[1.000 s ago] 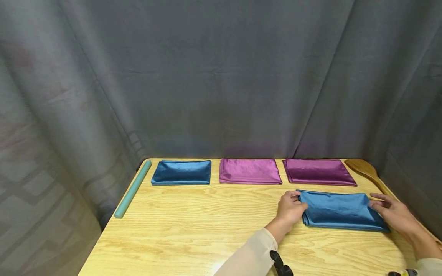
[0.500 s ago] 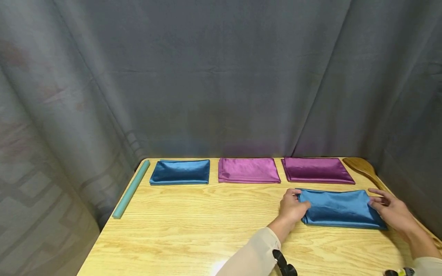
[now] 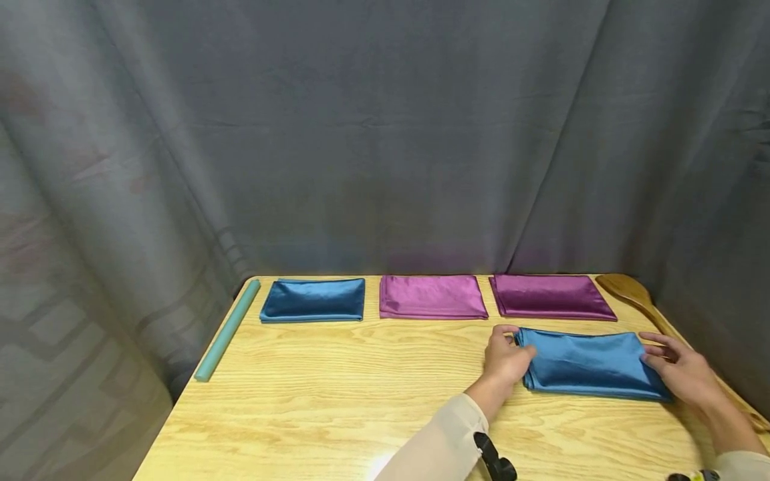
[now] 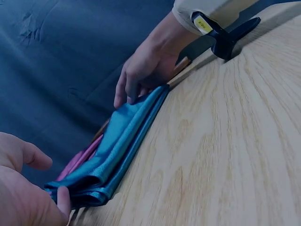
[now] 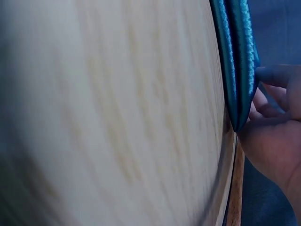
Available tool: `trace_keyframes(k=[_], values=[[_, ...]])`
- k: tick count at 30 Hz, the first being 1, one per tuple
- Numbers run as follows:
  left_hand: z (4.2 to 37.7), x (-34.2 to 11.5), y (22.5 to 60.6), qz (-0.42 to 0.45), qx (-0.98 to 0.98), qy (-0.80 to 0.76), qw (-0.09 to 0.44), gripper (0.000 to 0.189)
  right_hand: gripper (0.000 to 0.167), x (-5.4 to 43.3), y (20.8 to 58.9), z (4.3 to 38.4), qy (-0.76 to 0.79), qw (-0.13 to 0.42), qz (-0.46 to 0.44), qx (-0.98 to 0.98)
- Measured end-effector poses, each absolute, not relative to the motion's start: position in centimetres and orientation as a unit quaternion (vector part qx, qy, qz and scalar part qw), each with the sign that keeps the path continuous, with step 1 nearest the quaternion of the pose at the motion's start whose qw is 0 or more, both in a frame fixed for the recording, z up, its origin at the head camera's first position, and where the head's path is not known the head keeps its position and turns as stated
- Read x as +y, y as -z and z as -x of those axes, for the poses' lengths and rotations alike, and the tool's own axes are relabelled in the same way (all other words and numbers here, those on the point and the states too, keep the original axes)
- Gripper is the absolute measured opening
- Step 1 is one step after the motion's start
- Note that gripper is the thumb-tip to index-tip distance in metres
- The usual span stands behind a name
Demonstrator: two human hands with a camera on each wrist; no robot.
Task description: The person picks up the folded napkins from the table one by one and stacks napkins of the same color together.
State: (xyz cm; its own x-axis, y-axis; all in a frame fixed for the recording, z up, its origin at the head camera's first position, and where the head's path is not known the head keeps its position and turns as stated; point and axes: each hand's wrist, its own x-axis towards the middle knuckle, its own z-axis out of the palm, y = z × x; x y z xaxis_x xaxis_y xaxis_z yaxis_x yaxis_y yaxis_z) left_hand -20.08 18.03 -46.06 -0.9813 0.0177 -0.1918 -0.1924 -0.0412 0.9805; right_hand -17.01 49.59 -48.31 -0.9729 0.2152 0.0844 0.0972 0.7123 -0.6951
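Observation:
A folded, shiny blue satin cloth (image 3: pixel 592 364) lies on the right part of the wooden table. My left hand (image 3: pixel 507 357) is at its left end, thumb tip at the top edge and fingers beside the folds. In the left wrist view, the thumb stands apart from the cloth while a finger touches the folded end. At the opposite end is my right hand (image 3: pixel 688 374), its thumb touching the cloth and its other fingers loosely bent. The right wrist view shows the cloth's layered edge (image 5: pixel 237 70) against this hand; some fingertips are hidden behind it.
Along the back edge lie a folded dark blue cloth (image 3: pixel 313 300), a pink cloth (image 3: pixel 433 297) and a purple cloth (image 3: pixel 552 297). A wooden spoon (image 3: pixel 628 290) lies along the right edge, a green rod (image 3: pixel 228 331) along the left. Grey curtains (image 3: pixel 385 133) surround the table.
The left thumb has slid over the cloth's left end and back toward its edge. Both hands stay at the cloth's ends, which sits almost where it was. The head view has shifted slightly.

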Motion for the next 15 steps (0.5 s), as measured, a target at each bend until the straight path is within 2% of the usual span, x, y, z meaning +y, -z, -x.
trace_keyframes(k=[3,11,15], values=[[20.24,18.16,46.3,0.063,0.676,-0.731,0.068,0.045,0.04,49.62,48.34,17.07,-0.367,0.081,0.085,-0.923],[20.43,18.62,46.77,0.082,0.664,-0.739,0.076,0.047,0.048,49.5,48.07,17.18,-0.352,0.064,0.095,-0.929],[20.55,18.64,46.91,0.082,0.674,-0.729,0.081,0.064,0.046,49.49,48.15,17.09,-0.367,0.067,0.092,-0.923]])
